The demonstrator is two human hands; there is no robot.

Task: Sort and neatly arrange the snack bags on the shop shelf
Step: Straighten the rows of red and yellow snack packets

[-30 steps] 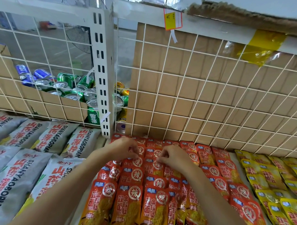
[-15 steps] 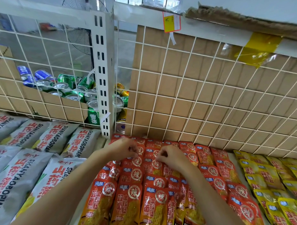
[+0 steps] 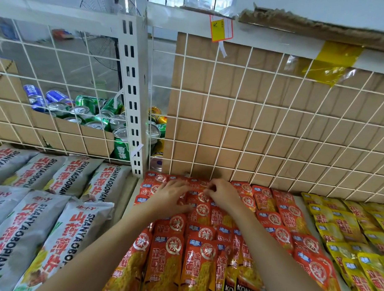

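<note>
Rows of red snack bags lie overlapping on the shelf in front of me. My left hand lies on the red bags near the back, fingers spread and fairly straight, pressing them flat. My right hand is beside it, its fingers curled and pinching the top edge of a red bag in the back rows. Grey snack bags fill the shelf section to the left. Yellow snack bags fill the section to the right.
A white wire grid backed by cardboard rises right behind the red bags. A white slotted post divides the two shelf bays. Behind the grid on the left lie several drink cans. A yellow price tag hangs on the top rail.
My left hand has opened from a curled grip and now lies flat on the red bags. Both hands have shifted slightly toward the back of the shelf.
</note>
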